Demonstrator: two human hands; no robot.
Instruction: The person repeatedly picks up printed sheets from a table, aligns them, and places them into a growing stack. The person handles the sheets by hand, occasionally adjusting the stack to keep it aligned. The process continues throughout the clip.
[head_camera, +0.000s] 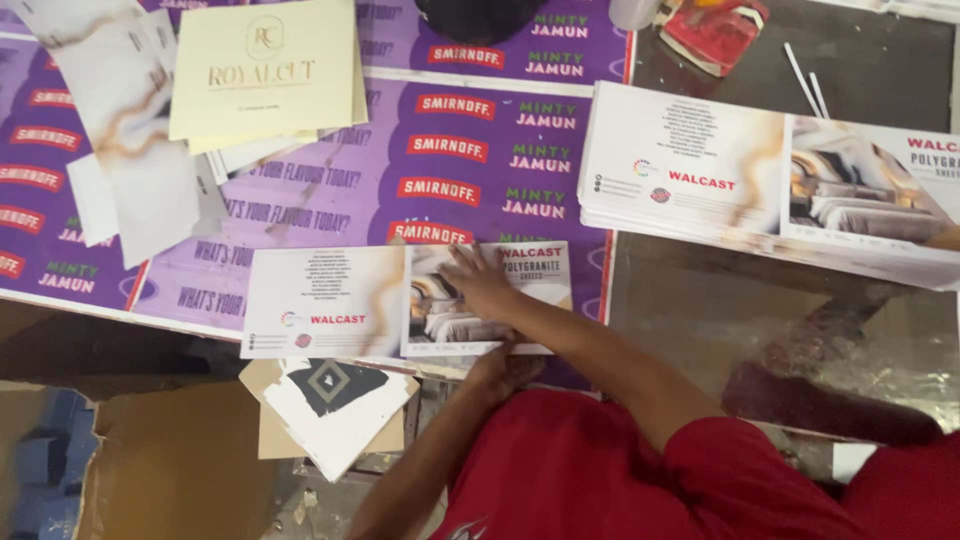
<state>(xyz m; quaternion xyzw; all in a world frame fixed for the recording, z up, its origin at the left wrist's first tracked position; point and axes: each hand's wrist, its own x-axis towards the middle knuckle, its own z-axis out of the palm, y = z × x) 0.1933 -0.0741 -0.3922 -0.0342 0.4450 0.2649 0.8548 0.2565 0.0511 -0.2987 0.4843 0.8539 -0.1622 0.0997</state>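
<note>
Two hands work one printed folder cover: left hand curled at its near edge — grip cannot be told; right hand pressed flat, fingers spread, on its right panel. Beyond the right hand — a stack of like covers.

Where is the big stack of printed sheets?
In the head view, the stack of printed sheets lies at upper right, beyond the right hand, beside the purple sheet.
</note>
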